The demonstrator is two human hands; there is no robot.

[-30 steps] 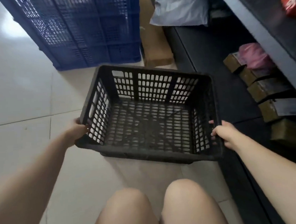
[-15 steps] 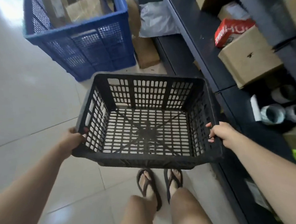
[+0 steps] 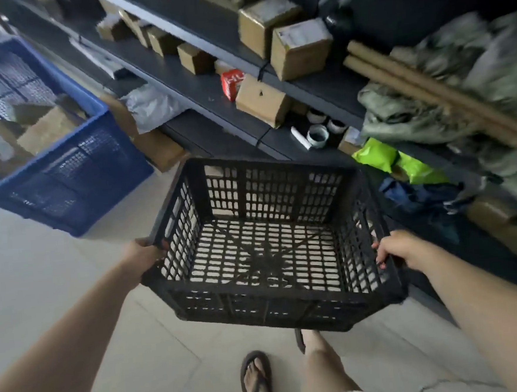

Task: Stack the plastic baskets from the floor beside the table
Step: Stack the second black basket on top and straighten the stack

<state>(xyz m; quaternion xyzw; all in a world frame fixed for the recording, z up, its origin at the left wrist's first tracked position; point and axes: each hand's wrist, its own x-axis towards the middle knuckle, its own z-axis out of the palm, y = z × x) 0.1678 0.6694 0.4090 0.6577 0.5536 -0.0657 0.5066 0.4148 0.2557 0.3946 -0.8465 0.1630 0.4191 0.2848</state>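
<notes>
An empty black plastic basket [image 3: 270,299] with slotted walls hangs in the air in front of me, above the tiled floor. My left hand [image 3: 142,256] grips its left rim. On the right rim my right hand [image 3: 398,248] is closed, fingers hooked over the edge. A large blue plastic basket [image 3: 75,175] stands on the floor at the left, with cardboard boxes inside it.
A dark shelving unit [image 3: 213,92] runs along the right, loaded with cardboard boxes [image 3: 299,52], a red box [image 3: 231,83], tape rolls, cardboard tubes [image 3: 427,89] and bags [image 3: 401,161]. My feet in sandals [image 3: 256,376] stand on the pale tiles below the basket.
I have stood up from a crouch, lifting the black basket off the floor. The view has swung up and to the right, so more of the shelves shows.
</notes>
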